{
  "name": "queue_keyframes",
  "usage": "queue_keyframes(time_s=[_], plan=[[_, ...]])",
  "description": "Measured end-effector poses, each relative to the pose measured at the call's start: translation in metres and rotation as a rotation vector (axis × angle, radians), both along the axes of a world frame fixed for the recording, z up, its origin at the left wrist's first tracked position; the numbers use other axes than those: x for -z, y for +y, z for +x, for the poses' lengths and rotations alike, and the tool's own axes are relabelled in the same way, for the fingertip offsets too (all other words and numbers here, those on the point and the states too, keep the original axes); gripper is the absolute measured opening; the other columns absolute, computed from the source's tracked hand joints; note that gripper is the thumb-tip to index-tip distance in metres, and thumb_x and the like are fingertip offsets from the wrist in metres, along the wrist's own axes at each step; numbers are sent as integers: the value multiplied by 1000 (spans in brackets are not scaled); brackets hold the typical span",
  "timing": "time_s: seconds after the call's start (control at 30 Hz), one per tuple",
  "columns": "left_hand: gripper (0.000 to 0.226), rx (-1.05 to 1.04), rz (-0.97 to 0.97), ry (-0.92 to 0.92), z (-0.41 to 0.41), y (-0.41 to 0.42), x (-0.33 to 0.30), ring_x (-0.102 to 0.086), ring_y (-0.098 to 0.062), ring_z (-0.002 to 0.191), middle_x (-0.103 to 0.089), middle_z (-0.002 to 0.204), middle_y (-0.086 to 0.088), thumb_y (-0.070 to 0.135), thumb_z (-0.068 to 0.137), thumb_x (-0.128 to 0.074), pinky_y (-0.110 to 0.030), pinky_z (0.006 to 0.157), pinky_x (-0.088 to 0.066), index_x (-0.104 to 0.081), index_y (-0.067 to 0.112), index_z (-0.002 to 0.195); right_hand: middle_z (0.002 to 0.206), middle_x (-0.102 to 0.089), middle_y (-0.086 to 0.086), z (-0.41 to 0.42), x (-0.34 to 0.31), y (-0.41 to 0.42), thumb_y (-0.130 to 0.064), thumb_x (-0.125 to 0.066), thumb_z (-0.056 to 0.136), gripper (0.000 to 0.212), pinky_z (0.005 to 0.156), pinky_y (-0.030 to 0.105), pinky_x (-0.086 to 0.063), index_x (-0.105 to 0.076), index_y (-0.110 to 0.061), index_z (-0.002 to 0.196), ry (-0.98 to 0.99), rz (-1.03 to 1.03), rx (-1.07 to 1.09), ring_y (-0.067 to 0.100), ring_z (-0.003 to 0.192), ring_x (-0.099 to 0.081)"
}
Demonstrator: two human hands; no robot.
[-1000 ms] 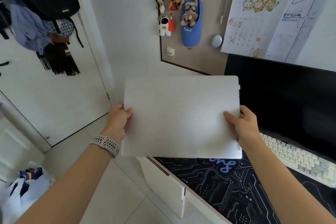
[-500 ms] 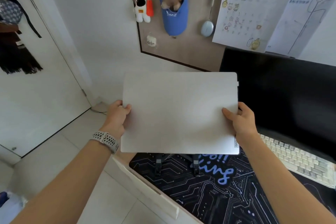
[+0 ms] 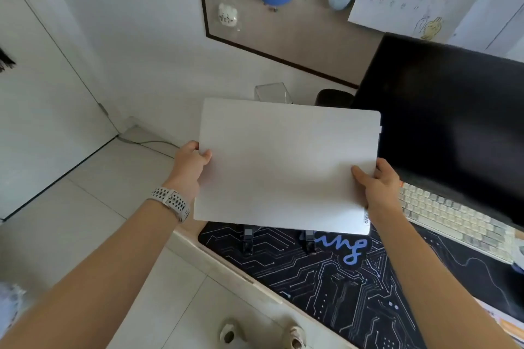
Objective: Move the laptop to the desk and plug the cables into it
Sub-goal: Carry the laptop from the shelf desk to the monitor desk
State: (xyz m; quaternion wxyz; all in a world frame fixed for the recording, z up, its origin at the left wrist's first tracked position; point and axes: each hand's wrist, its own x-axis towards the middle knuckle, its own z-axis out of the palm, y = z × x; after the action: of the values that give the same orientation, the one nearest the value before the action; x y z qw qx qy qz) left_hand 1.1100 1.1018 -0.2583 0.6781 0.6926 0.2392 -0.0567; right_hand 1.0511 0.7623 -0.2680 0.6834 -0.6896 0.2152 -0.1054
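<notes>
A closed silver laptop [image 3: 286,164] is held flat in the air over the left end of the desk [image 3: 224,266]. My left hand [image 3: 190,167] grips its left edge, thumb on the lid. My right hand [image 3: 377,187] grips its right edge near the front corner. Two dark feet of a stand [image 3: 248,238] show on the black circuit-pattern desk mat [image 3: 340,283] just under the laptop's near edge. No cables for the laptop are in view.
A dark monitor [image 3: 453,122] stands right of the laptop, a cream keyboard [image 3: 453,218] below it. A clear box [image 3: 272,92] and a dark object [image 3: 334,96] sit behind the laptop. A pinboard [image 3: 297,28] hangs on the wall. Tiled floor and door lie left.
The view has tilted down and closer to the desk. The laptop, held in both hands, has come lower over the desk mat, and the stand's feet now show beneath it.
</notes>
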Motion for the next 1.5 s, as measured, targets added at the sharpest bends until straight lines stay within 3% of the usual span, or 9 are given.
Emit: queue_keyframes(time_s=[0.1,0.27,0.57,0.77,0.87,1.03,1.2,1.5], plan=[[23,-30,-15,49,-1,-1,20,-62,-37,107,-67,105,-14,1,93,-52,-57,96,-47,-63,19,86,98,-69,1,4,15,0,-4,-64,86,20,72,32,-54,-60,-16,102,33,8,-21,17,87,-67],[27,-59,-53,96,-5,-13,48,-65,-26,93,-68,102,-9,-1,95,-48,-46,90,-51,-63,21,88,97,-70,-2,6,46,-6,-2,-64,86,29,70,27,-54,-58,-14,111,90,30,-25,13,86,-68],[26,-87,-35,149,-10,-18,81,-62,-29,95,-66,98,-9,-3,94,-46,-48,90,-51,-62,17,88,93,-69,-2,8,80,-10,0,-63,86,25,75,32,-55,-58,-12,108,171,55,-36,15,85,-68],[26,-96,-62,135,-10,-21,87,-63,-26,94,-66,108,-12,-4,95,-45,-41,84,-51,-60,10,110,92,-69,-1,6,94,-10,0,-62,86,25,80,37,-54,-60,-23,96,196,57,-43,19,87,-67],[24,-110,-64,157,-12,-20,93,-63,-27,97,-66,110,-12,-4,95,-45,-44,89,-51,-61,13,103,91,-69,-1,7,97,-10,0,-62,86,25,79,37,-54,-59,-23,94,198,56,-52,17,84,-67],[42,-73,-106,161,-15,-16,106,-63,-17,99,-68,106,3,-4,96,-42,-39,83,-51,-57,22,126,91,-70,0,8,103,-10,2,-61,86,24,77,34,-55,-58,-20,97,200,62,-68,15,82,-67],[44,-46,-76,218,-16,-8,120,-62,-24,109,-68,115,0,4,94,-49,-52,97,-47,-66,44,87,93,-70,1,7,110,-12,1,-62,86,25,80,37,-54,-59,-22,95,221,69,-75,22,89,-67],[34,-37,-84,272,-15,-6,133,-61,-23,111,-68,115,1,12,92,-54,-52,98,-46,-64,44,89,94,-69,2,10,115,-14,2,-62,86,23,75,29,-53,-58,-17,100,227,63,-81,19,87,-67]])
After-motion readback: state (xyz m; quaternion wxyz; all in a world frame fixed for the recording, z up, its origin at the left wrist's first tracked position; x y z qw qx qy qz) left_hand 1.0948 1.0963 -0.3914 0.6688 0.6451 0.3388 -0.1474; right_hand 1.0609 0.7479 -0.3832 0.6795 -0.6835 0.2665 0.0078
